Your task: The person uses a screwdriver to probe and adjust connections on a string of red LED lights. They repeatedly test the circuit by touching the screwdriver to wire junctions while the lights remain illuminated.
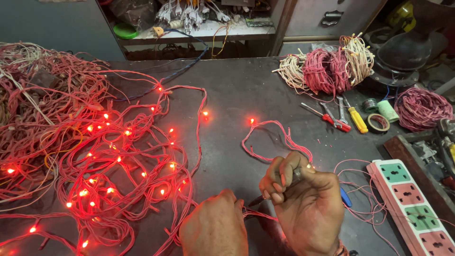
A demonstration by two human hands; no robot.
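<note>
Head view shows me my right hand clenched on a thin tool, left hand pinching pink wire; most bulbs already glow.

from my seat the head view is evenly lit from above and fairly bright, with the dark table giving back a soft sheen and no hard shadows. the lit red bulbs of the string lights bloom into small overexposed spots that tint the wires around them. my right hand and left hand look slightly soft near the bottom edge, and the shelf behind sits dimmer.
</note>
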